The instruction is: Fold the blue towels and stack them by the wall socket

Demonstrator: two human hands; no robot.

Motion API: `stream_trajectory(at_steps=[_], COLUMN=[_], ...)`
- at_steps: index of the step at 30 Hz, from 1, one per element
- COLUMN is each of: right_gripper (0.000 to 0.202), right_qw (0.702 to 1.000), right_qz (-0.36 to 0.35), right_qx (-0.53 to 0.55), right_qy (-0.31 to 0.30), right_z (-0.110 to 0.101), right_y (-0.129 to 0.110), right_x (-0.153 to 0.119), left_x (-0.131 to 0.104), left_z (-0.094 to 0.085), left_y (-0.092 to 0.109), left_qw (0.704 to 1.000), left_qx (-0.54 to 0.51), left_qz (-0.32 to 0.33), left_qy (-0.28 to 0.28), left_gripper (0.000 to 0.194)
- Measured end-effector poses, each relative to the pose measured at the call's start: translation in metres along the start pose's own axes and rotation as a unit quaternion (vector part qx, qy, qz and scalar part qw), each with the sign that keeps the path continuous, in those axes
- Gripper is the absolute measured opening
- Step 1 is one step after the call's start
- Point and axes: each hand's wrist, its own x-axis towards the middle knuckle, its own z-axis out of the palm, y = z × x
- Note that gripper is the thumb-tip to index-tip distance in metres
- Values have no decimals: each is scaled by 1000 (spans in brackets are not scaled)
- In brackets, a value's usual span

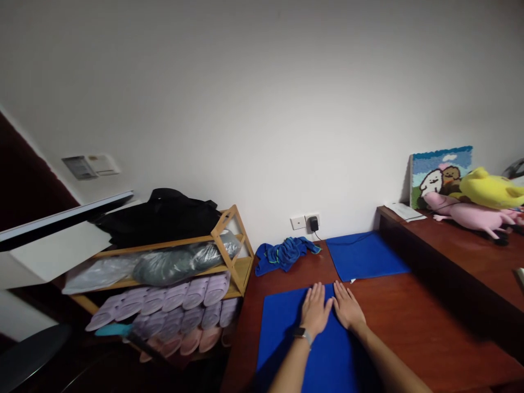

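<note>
A blue cloth (282, 322) lies spread on the reddish-brown wooden table (426, 322) in front of me. My left hand (315, 312) rests flat on this cloth near its far edge, fingers stretched out and thumb apart; a watch sits on that wrist. Beside it, my right hand (347, 305) is laid flat at the cloth's far right corner, fingers extended and pointing away. Neither hand holds anything. Behind them, a second blue cloth (364, 254) lies flat against the wall side. A crumpled blue cloth (286, 254) with greenish edging is bunched up to its left.
Left of the table stands a wooden rack (234, 251) with a black bag (164, 215) on top and rows of slippers (176, 295) below. A black plug (314, 223) sits in the wall socket. On the raised right surface are plush toys (470, 210) and a picture (442, 172).
</note>
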Motion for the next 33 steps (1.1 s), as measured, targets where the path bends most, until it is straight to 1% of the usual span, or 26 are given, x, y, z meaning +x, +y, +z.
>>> stream_trajectory(at_steps=[1,2,3,4,5,6,8,12,14,15,17,19,23,29,33], right_gripper=[66,66,66,66,66,66,67,68,69,69,69,69,70,69,69], right_qw=[1000,1000,1000,1000,1000,1000,1000,1000,1000,1000,1000,1000,1000,1000,1000], right_qz=[-9,-17,-21,-19,-13,-4,11,14,16,17,20,21,15,17,16], right_qx=[-6,-12,-16,-17,-15,-10,2,15,13,10,5,1,1,-4,-2], right_qy=[2,3,4,6,7,7,8,6,0,-2,-6,-7,1,0,0], right_z=[2,3,4,5,5,5,3,-2,-4,-4,-4,-3,0,0,-1], right_y=[1,2,3,3,3,3,1,-1,-2,-2,-2,-2,-2,-3,-3], right_x=[0,1,1,2,2,2,2,-1,-2,-2,-3,-3,-3,-4,-4], left_x=[6,10,12,12,10,7,-5,-40,-57,-64,-74,-80,-81,-81,-81], left_z=[8,16,21,24,25,23,14,-13,-23,-26,-29,-29,-28,-27,-31], left_y=[16,27,32,33,29,20,-9,-85,-118,-130,-146,-150,-145,-143,-146], left_qw=[1000,1000,1000,999,999,999,998,989,981,978,976,977,977,977,977], left_qx=[-9,-14,-17,-17,-16,-15,-7,33,56,63,66,64,63,62,65], left_qz=[3,-1,-10,-18,-24,-29,-50,-142,-185,-198,-207,-205,-203,-204,-205], left_qy=[-9,-16,-22,-25,-27,-28,-27,-38,-37,-34,-25,-11,7,13,-2], left_gripper=[69,68,68,68,68,69,72,76,76,76,75,75,74,72,72])
